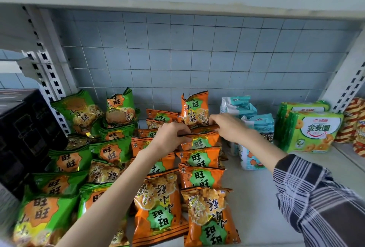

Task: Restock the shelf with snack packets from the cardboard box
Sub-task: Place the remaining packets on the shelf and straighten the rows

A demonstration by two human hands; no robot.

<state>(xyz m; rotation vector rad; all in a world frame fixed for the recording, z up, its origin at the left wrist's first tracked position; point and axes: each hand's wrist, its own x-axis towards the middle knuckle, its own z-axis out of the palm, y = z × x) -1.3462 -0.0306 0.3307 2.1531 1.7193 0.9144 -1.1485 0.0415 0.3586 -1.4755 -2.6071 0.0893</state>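
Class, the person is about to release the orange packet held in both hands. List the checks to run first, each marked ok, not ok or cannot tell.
1. The left hand pinches the orange packet at its top seal: ok.
2. The right hand pinches the seal's other end: ok.
3. It stands in the orange row, apart from the green packets: ok.
4. Its base rests on the shelf: cannot tell, hidden.
5. Stock left in the cardboard box: cannot tell, out of view.

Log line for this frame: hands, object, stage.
stage: placing | left hand: pinches orange packet top edge | right hand: pinches same edge | location: near back of right orange row on shelf
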